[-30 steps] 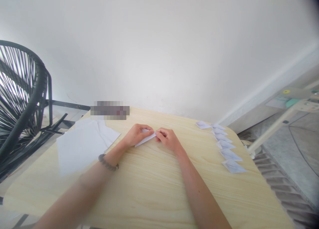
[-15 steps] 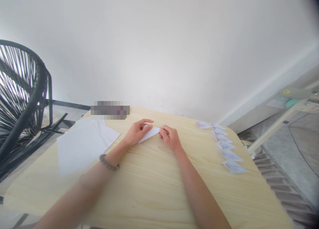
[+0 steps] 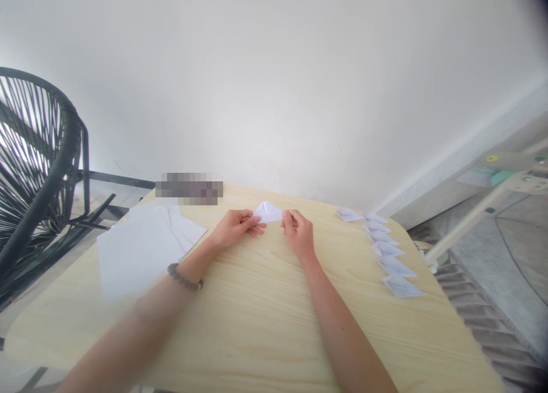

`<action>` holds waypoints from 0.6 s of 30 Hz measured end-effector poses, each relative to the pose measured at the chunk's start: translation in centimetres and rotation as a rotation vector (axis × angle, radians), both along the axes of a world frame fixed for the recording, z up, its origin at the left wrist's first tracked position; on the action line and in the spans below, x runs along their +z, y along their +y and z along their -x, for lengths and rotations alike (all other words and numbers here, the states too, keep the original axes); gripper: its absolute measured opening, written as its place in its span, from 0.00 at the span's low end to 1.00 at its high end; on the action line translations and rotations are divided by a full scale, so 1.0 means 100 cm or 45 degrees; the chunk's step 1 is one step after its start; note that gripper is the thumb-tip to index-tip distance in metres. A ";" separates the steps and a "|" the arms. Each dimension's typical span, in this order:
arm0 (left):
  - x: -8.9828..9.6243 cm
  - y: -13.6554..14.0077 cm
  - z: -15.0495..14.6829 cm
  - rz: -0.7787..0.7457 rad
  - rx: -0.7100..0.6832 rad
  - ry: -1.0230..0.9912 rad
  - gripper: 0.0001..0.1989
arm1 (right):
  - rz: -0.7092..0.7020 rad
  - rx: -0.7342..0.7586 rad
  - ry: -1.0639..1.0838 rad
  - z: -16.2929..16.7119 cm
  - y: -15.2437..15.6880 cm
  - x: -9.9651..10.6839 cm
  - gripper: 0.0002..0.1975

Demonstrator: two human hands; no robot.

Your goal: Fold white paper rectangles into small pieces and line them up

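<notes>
A small piece of folded white paper (image 3: 269,212) is held up between my two hands over the far middle of the table, its peak pointing away from me. My left hand (image 3: 237,227) pinches its left corner, thumb on top and fingers beneath. At the right corner, the fingertips of my right hand (image 3: 297,231) are closed on the paper. Several folded white paper pieces (image 3: 394,266) lie in a row along the table's right side. To the left of my left hand rests a pile of flat white paper sheets (image 3: 141,250).
The light wooden table (image 3: 265,313) stands against a white wall (image 3: 274,96). A black corded chair (image 3: 64,136) is at the left. Beyond the table's right edge is a pale metal frame (image 3: 466,233). A blurred-out dark object (image 3: 188,187) sits at the far left corner.
The folded paper has turned, so its peak now points away from me instead of its long edge slanting towards me. My left hand's fingers have moved underneath it; my right hand shifted slightly right.
</notes>
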State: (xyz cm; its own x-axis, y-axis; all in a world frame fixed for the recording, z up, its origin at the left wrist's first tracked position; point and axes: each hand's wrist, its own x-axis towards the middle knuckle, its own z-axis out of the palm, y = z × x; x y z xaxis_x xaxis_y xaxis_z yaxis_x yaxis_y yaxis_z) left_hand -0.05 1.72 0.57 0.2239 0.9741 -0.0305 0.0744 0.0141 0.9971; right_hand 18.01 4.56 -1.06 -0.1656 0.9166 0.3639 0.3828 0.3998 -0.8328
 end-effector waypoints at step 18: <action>0.003 -0.002 -0.003 0.031 -0.002 0.047 0.21 | 0.081 0.122 0.017 -0.001 0.001 0.002 0.16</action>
